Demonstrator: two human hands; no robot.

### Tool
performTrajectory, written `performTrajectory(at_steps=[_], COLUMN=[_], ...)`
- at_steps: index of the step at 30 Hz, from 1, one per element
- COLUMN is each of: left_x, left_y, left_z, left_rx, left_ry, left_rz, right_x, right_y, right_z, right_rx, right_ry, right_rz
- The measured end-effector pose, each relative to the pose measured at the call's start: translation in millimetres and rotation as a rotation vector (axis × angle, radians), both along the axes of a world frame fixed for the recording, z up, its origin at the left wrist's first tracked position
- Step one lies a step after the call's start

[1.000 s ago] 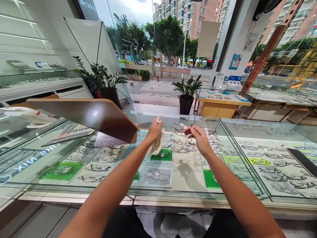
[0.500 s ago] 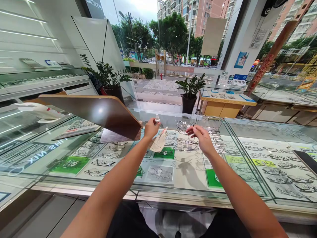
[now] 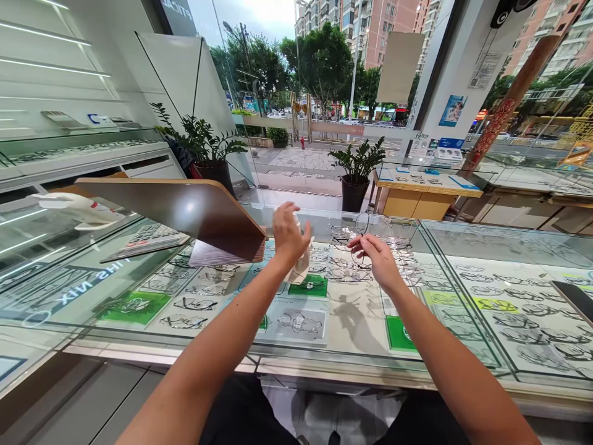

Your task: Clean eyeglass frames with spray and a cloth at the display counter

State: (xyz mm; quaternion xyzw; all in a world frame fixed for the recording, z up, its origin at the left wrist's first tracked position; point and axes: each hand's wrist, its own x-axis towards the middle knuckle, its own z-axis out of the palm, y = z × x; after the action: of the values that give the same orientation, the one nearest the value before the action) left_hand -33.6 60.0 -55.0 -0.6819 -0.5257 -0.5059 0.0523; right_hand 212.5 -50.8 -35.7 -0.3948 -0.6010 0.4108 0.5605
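My right hand (image 3: 374, 254) pinches a pair of thin dark-framed eyeglasses (image 3: 362, 224) by one side and holds it upright above the glass counter. My left hand (image 3: 288, 233) is raised over the counter, its thumb and fingers apart. Just behind that hand a whitish bit shows, perhaps the small white bottle, mostly hidden by the fingers. A pale cleaning cloth (image 3: 300, 267) lies on the glass below my left palm, partly covered by it. Under the glass, rows of eyeglasses lie around a green card (image 3: 307, 285).
A brown wooden board (image 3: 185, 213) slants over the counter on the left, with a calculator (image 3: 146, 241) beside it and a white scanner-like device (image 3: 78, 209) farther left. A dark phone (image 3: 574, 303) lies at the right edge. Potted plants (image 3: 354, 193) stand beyond the counter.
My left hand has let go of the small white bottle; its fingers have opened and it has moved slightly right, over the cloth. My right hand stays put with the eyeglasses.
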Motion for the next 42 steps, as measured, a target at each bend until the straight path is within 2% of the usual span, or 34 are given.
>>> performTrajectory(at_steps=[1, 3, 5, 7, 11, 15, 19, 26, 35, 38, 42], left_x=[2.1, 4.8, 6.0, 5.9, 1.7, -5.0, -9.9, -6.9, 10.7, 18.9, 26.4], left_y=[-4.2, -8.9, -9.2, -6.6, 2.6, 10.9, 14.2, 7.5, -19.8, -29.2, -38.1], left_z=[4.4, 8.0, 5.0, -2.1, -13.1, -9.8, -3.1, 6.0, 25.6, 28.3, 31.0], left_rx=[-0.036, -0.229, -0.465, -0.633, -0.793, -0.829, -0.804, -0.815, -0.893, -0.899, -0.971], left_ry=[0.074, 0.189, 0.259, 0.290, 0.262, 0.167, 0.010, -0.363, -0.754, -0.838, -0.785], left_rz=[-0.062, -0.115, -0.054, 0.026, 0.059, 0.019, -0.098, -0.484, -0.909, -0.950, -0.933], right_x=[-0.1, -0.3, -0.5, -0.5, -0.1, 0.9, 2.5, 3.5, 3.3, 3.0, 2.6], right_y=[-0.3, -0.6, -0.4, 0.3, 1.5, 1.4, 1.5, 0.7, 1.1, 0.3, -1.4], right_z=[0.3, 0.4, -0.1, -1.2, -3.0, -2.4, -1.4, 0.8, 1.5, 2.3, 3.9], right_rx=[0.001, 0.004, 0.007, 0.007, 0.006, 0.005, 0.006, 0.018, 0.066, 0.067, 0.076], right_ry=[-0.001, -0.005, -0.010, -0.008, 0.000, 0.009, 0.013, 0.034, 0.026, 0.020, 0.024], right_rz=[0.001, 0.004, 0.009, 0.011, 0.015, 0.007, 0.002, 0.010, 0.022, 0.021, 0.013])
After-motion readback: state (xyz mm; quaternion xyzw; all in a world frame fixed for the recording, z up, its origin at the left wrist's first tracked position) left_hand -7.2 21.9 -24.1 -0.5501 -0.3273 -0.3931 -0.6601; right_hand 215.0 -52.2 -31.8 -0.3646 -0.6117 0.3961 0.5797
